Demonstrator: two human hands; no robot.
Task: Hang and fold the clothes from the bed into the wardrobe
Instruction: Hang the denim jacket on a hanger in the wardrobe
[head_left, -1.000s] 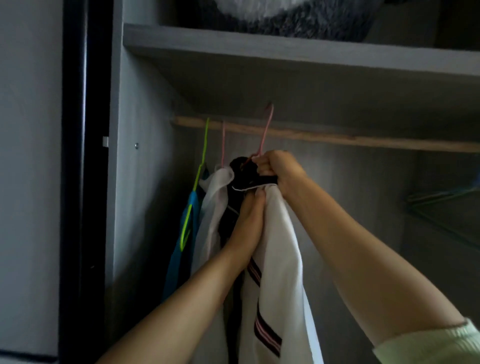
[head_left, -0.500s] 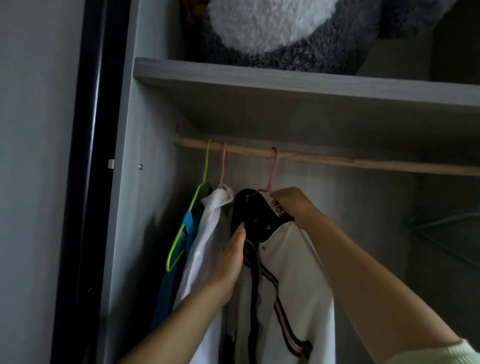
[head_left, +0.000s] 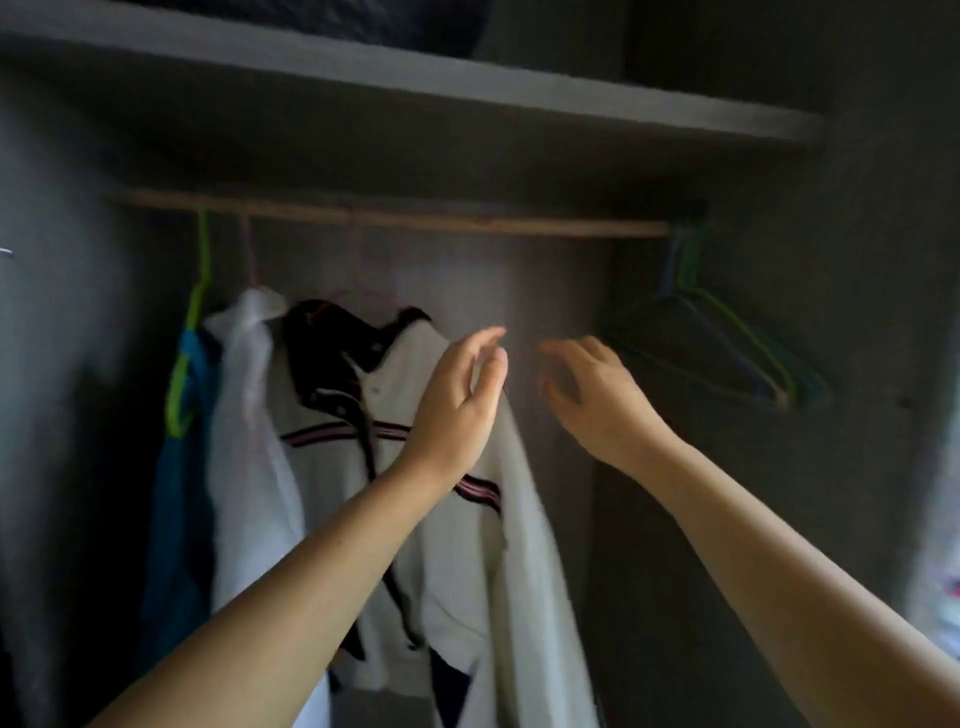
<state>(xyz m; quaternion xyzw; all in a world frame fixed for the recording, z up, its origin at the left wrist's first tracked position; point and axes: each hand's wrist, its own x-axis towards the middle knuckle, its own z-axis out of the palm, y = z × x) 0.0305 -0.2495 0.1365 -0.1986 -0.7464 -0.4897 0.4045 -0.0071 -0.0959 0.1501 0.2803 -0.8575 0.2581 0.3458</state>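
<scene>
Both arms reach up under the wooden rail. The left hand is loose-fingered in front of the white jacket; the right hand, beside it, is spread and empty. Three garments hang below the rail's left end.

A home bedroom wardrobe is shown, seen from inside its open front. A wooden hanging rail is fixed across the grey compartment, under a grey shelf on which something dark and bulky is stored. On the rail's left part, clothes are hung on thin wire hangers: a blue garment on a lime-green hanger, a plain white shirt, and a white jacket with a dark collar and striped trim. At the right end, a bunch of bare green and blue hangers is kept.
</scene>
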